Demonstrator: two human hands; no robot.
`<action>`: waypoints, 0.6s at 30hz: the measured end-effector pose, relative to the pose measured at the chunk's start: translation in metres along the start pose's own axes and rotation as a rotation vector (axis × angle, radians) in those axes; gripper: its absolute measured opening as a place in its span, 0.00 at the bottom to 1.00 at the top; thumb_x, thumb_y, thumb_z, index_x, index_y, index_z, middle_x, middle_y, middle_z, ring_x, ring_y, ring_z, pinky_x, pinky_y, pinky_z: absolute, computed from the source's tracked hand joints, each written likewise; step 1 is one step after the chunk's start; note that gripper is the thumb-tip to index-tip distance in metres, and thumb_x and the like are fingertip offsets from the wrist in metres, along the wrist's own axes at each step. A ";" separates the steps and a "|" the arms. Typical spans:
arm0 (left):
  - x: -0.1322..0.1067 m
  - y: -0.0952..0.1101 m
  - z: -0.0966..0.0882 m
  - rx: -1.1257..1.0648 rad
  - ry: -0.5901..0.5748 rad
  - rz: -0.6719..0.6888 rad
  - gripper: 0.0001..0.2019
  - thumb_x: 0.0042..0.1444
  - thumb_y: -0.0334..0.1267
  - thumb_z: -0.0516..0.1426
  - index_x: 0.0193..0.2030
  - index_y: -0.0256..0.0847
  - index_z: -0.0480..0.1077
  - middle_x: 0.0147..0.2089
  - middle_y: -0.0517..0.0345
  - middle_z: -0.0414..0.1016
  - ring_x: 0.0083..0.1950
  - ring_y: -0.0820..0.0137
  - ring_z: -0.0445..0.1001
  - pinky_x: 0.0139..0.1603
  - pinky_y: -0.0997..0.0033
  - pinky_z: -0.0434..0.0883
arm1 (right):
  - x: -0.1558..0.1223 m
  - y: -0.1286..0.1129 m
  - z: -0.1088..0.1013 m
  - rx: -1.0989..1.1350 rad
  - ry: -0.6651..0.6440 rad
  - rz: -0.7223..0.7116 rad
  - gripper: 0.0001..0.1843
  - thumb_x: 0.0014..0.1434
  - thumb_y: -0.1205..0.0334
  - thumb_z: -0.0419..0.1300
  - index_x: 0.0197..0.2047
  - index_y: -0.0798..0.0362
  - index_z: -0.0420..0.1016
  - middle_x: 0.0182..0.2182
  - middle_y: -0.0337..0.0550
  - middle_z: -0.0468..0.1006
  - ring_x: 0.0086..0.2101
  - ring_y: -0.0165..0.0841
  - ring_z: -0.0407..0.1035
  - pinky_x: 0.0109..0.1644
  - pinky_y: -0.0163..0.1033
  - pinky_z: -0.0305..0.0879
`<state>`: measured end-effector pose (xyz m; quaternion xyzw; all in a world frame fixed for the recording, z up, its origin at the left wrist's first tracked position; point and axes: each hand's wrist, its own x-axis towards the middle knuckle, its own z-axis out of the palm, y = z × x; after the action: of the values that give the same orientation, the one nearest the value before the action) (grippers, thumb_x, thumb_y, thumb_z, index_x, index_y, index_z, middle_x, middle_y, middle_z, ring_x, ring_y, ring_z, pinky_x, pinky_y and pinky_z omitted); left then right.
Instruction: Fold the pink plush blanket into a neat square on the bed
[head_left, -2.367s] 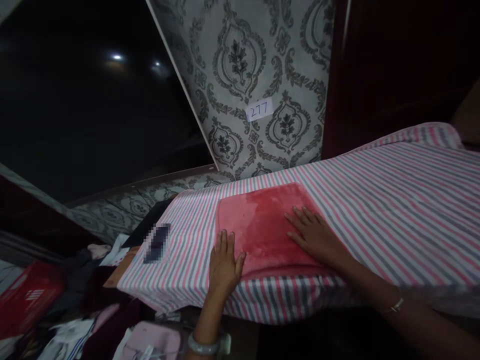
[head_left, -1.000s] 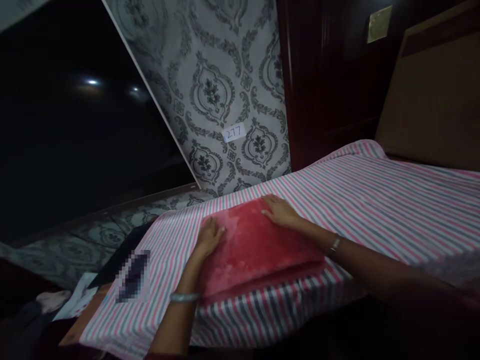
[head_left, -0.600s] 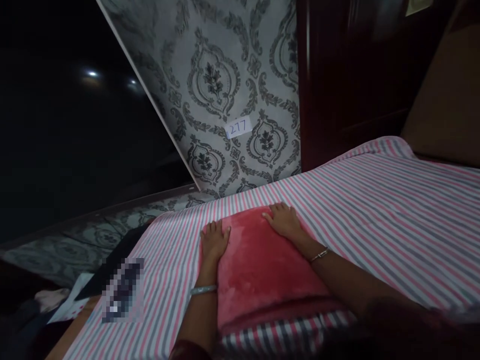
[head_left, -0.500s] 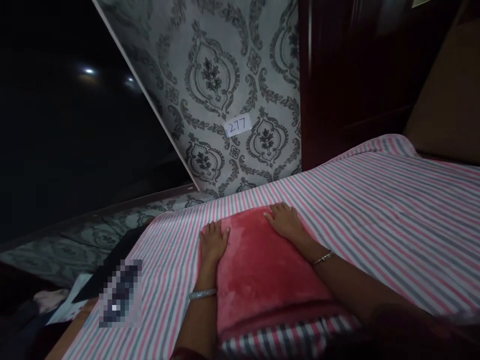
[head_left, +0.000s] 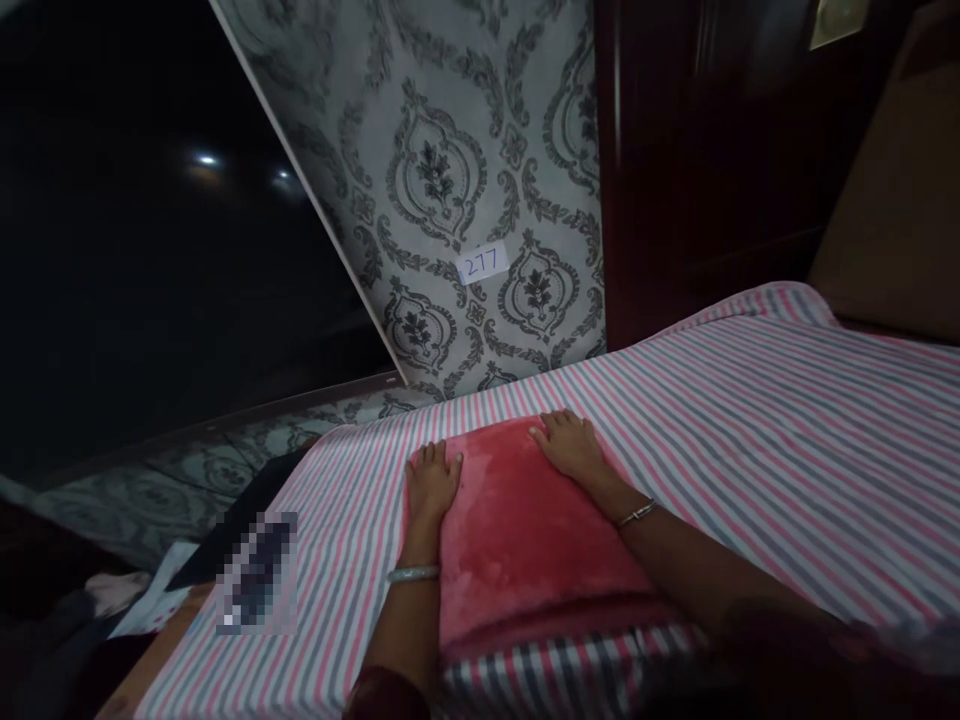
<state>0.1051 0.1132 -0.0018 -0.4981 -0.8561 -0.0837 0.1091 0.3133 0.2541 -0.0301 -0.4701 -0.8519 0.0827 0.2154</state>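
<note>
Left hand and right hand rest flat, thumbs apart, on folded red plush cloth, nearer its far edge than earlier.

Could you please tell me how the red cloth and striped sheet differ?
The red cloth has no stripes; the striped sheet has pink, grey and white ones. The red cloth is smaller and lies on top; the striped sheet spreads wider beneath. Both look like fabric.

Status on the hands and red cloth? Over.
Left grip and right grip open, palms down at far corners. Red cloth folded, on striped sheet. No other object on it.
</note>
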 end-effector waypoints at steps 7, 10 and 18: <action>-0.070 0.028 -0.049 -0.315 0.041 0.411 0.25 0.66 0.45 0.49 0.66 0.35 0.64 0.68 0.43 0.66 0.69 0.60 0.64 0.69 0.54 0.62 | 0.000 -0.008 -0.022 0.018 -0.068 -0.096 0.25 0.70 0.53 0.46 0.65 0.53 0.66 0.65 0.55 0.65 0.66 0.50 0.53 0.65 0.63 0.50; -0.133 0.046 -0.044 -0.287 0.021 0.709 0.28 0.64 0.47 0.53 0.70 0.45 0.58 0.70 0.50 0.63 0.71 0.60 0.61 0.70 0.50 0.61 | -0.013 -0.017 -0.026 0.117 -0.125 -0.469 0.25 0.70 0.55 0.47 0.67 0.48 0.65 0.69 0.47 0.60 0.69 0.45 0.48 0.70 0.58 0.43; -0.194 0.068 0.032 -0.106 0.363 0.705 0.35 0.57 0.48 0.59 0.70 0.43 0.58 0.74 0.51 0.56 0.75 0.53 0.50 0.72 0.47 0.53 | -0.011 -0.025 -0.009 0.271 -0.426 -0.980 0.32 0.68 0.43 0.51 0.72 0.37 0.53 0.72 0.37 0.53 0.71 0.41 0.42 0.73 0.57 0.30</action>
<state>0.2540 -0.0078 -0.0832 -0.7434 -0.5939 -0.1718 0.2551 0.3033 0.2313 -0.0163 0.0407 -0.9776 0.1749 0.1102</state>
